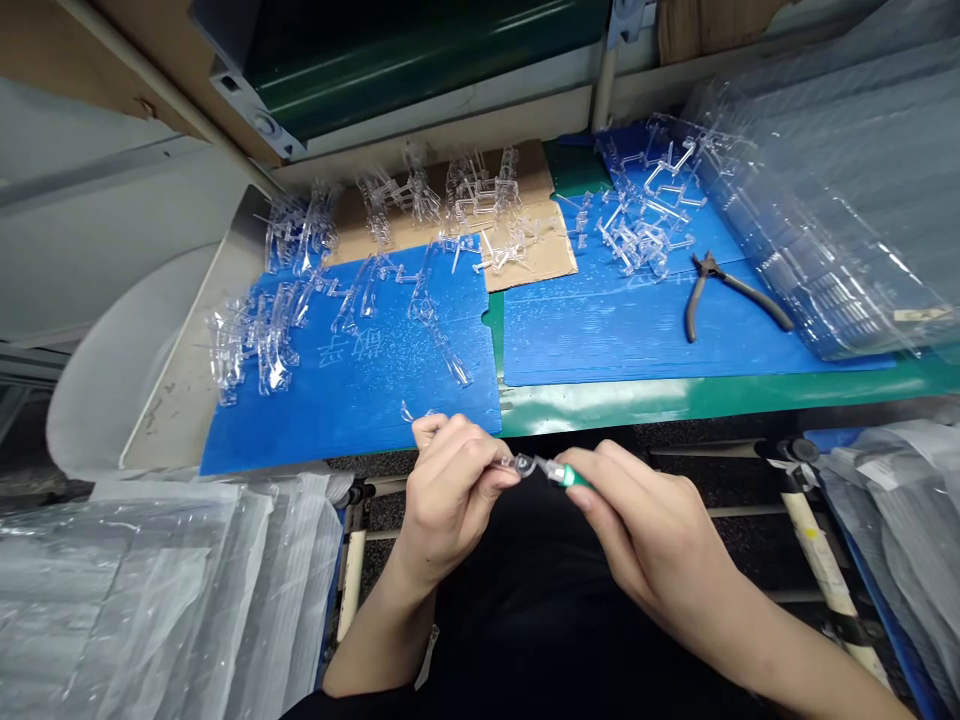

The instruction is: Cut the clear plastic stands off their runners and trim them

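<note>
My left hand (450, 490) and right hand (637, 520) are close together over my black clothing (517, 620), almost touching at the fingertips. My left fingers (442, 430) are curled shut, pinching a small clear plastic part (525, 465) whose end sticks out to the right. Another thin clear tip (406, 410) shows just past those fingers, but I can't tell if it is the same piece. My right thumb and fingers (600, 490) are nearly closed on a small green-handled item (574, 477), which meets the clear part. Its exact kind is too small to tell.

Just ahead of my hands lies a blue corrugated plastic sheet (360, 420) with white writing (349, 350) on it, and loose clear moulded parts (262, 340) are heaped on its far side. More clear parts (472, 190) sit on a piece of brown cardboard (540, 250). To the right, a second blue sheet (637, 340) holds another pile of clear parts (645, 210) and a pair of dark-handled pliers (739, 295). Bagged plastic (150, 600) lies at lower left, and a stack of clear trays (825, 200) rises at upper right.
</note>
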Motion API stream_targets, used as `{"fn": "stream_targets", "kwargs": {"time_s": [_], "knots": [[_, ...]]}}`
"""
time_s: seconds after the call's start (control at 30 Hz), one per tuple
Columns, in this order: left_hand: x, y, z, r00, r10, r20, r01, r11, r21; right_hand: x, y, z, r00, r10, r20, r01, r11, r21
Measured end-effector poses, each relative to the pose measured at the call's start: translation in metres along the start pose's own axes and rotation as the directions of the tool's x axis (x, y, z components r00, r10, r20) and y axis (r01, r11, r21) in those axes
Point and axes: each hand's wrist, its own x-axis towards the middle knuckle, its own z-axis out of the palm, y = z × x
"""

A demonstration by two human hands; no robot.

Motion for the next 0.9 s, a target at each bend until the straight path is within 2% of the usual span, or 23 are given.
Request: {"fn": "stream_targets", "kwargs": {"time_s": [0.1, 0.27, 0.33, 0.37, 0.4, 0.43, 0.5, 0.53, 0.63, 0.77, 0.83, 0.87, 0.9], "knots": [[-0.003, 0.002, -0.002, 0.999, -0.018, 0.026, 0.021, 0.994, -0.103, 0.004, 0.016, 0.008, 0.994, 0.083, -0.069, -0.082, 0.997, 0.008], [0.003, 0.013, 0.002, 0.993, -0.046, 0.111, 0.069, 0.975, -0.214, 0.009, 0.026, 0.005, 0.979, 0.196, -0.054, -0.177, 0.953, 0.247], [0.009, 0.021, 0.013, 0.983, 0.034, 0.179, 0.001, 0.981, -0.195, 0.009, 0.023, -0.002, 0.967, 0.249, -0.054, -0.215, 0.911, 0.351], [0.011, 0.025, 0.021, 0.970, 0.111, 0.218, -0.074, 0.982, -0.171, 0.009, 0.022, -0.006, 0.958, 0.283, -0.040, -0.245, 0.886, 0.395], [0.014, 0.029, 0.031, 0.944, 0.209, 0.255, -0.175, 0.973, -0.151, 0.009, 0.022, -0.010, 0.948, 0.317, -0.017, -0.280, 0.859, 0.429], [0.015, 0.032, 0.042, 0.901, 0.318, 0.295, -0.287, 0.947, -0.145, 0.009, 0.022, -0.014, 0.937, 0.349, 0.014, -0.316, 0.833, 0.455], [0.018, 0.039, 0.063, 0.775, 0.506, 0.379, -0.466, 0.862, -0.198, 0.008, 0.025, -0.021, 0.913, 0.397, 0.093, -0.394, 0.797, 0.458], [0.019, 0.042, 0.072, 0.711, 0.569, 0.414, -0.513, 0.822, -0.247, 0.006, 0.027, -0.023, 0.901, 0.414, 0.132, -0.428, 0.793, 0.434], [0.020, 0.058, 0.089, 0.567, 0.664, 0.487, -0.537, 0.747, -0.392, -0.007, 0.029, -0.031, 0.862, 0.478, 0.169, -0.507, 0.802, 0.317], [0.021, 0.081, 0.102, 0.409, 0.743, 0.530, -0.565, 0.662, -0.492, -0.036, 0.029, -0.041, 0.806, 0.583, 0.106, -0.590, 0.773, 0.234], [0.024, 0.087, 0.114, 0.325, 0.788, 0.522, -0.624, 0.594, -0.508, -0.053, 0.036, -0.054, 0.786, 0.611, 0.099, -0.615, 0.754, 0.230], [0.025, 0.089, 0.121, 0.310, 0.830, 0.464, -0.672, 0.536, -0.511, -0.065, 0.040, -0.064, 0.775, 0.626, 0.086, -0.626, 0.743, 0.237], [0.028, 0.090, 0.128, 0.313, 0.870, 0.381, -0.715, 0.480, -0.508, -0.079, 0.043, -0.076, 0.762, 0.645, 0.056, -0.637, 0.730, 0.246]]}}
